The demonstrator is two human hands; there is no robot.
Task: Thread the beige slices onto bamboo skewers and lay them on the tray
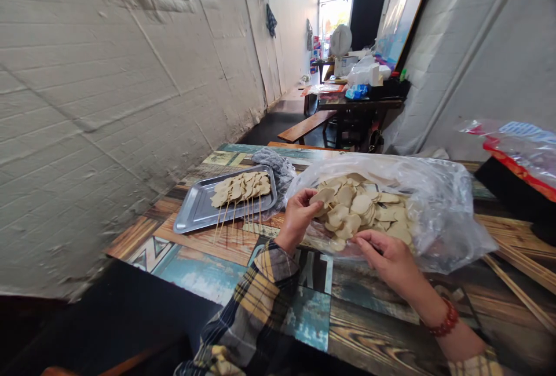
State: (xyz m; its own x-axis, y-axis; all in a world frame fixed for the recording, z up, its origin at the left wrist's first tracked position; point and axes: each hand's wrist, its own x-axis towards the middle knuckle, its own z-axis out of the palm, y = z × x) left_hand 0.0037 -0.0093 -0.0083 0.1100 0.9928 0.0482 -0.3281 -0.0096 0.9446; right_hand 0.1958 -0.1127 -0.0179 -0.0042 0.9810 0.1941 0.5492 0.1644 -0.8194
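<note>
My left hand (300, 218) pinches a flat, beige, round-edged slice (325, 196) between thumb and fingers, at the left side of a heap of similar slices (362, 205). The heap lies in an open clear plastic bag (447, 214) on the table. At the heap's near edge my right hand (384, 257) is closed in a pinch; whatever thin thing it may hold is too small to make out. To the left, a metal tray (195, 216) bears several skewers (234, 214) threaded with the same slices, their bare stick ends over the near rim.
Loose bamboo sticks (521, 289) lie at the table's right side. Behind them sits a red-edged plastic package (521, 161) on something black. A crumpled grey plastic bag (273, 164) touches the tray's far corner. Farther back stand a bench (306, 126) and a cluttered table (360, 103).
</note>
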